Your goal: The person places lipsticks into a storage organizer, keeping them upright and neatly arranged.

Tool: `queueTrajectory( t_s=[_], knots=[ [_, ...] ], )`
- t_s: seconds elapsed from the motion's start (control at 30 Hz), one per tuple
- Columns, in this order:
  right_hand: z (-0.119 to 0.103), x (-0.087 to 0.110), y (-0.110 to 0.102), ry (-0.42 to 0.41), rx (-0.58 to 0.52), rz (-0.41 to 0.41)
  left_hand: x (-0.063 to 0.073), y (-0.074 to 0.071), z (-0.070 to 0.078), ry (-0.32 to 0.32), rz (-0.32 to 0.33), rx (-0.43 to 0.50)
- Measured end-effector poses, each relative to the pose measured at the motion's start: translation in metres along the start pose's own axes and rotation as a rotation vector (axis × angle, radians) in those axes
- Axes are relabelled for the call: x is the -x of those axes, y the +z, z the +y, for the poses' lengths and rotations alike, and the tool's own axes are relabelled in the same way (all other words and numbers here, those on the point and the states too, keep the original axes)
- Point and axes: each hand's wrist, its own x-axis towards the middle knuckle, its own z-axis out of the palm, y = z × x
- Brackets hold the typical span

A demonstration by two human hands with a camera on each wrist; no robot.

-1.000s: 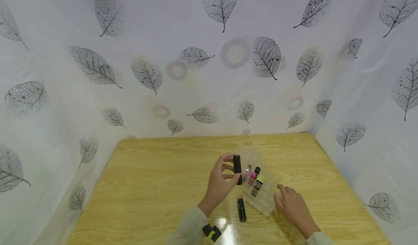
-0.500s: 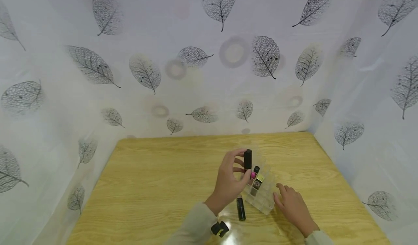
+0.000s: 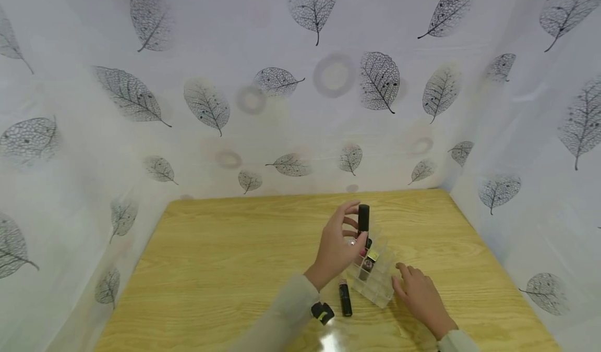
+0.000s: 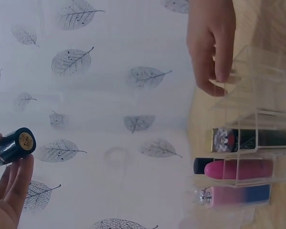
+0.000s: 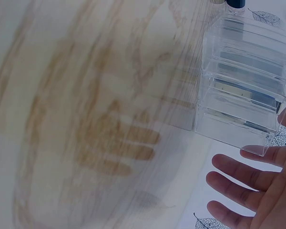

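Observation:
My left hand (image 3: 335,245) pinches a black lipstick (image 3: 363,218) between thumb and fingers, upright above the far part of a clear lipstick organizer (image 3: 379,293). A gold round label shows on the end of that lipstick in the left wrist view. The organizer's compartments hold several tubes, among them a pink lipstick (image 4: 238,170), a pink-and-blue tube (image 4: 238,195) and a dark tube with a jewelled cap (image 4: 248,139). At the organizer's right side is my right hand (image 3: 422,297), its fingers loosely extended. The index finger reaches the organizer's edge in the right wrist view (image 5: 267,191).
Another black lipstick tube (image 3: 345,298) lies on the wooden table (image 3: 225,268) in front of the organizer. A black band with a yellow mark (image 3: 322,313) is by the left sleeve. Leaf-patterned white cloth (image 3: 281,122) encloses the table's back and sides.
My left hand has moved right and away from me with the black lipstick, from beside the organizer to above its far part. The right hand has stayed in place.

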Motion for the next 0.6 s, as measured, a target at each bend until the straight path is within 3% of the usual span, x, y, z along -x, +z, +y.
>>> queueTrajectory(
  t_s=[0.33, 0.6],
  knots=[
    [-0.001, -0.001, -0.001, -0.003, 0.013, 0.009, -0.033, 0.024, -0.044, -0.148, -0.08, -0.012],
    [0.001, 0.0, 0.002, -0.009, 0.012, 0.024, -0.044, 0.051, -0.078, -0.24, -0.161, -0.084]
  ],
)
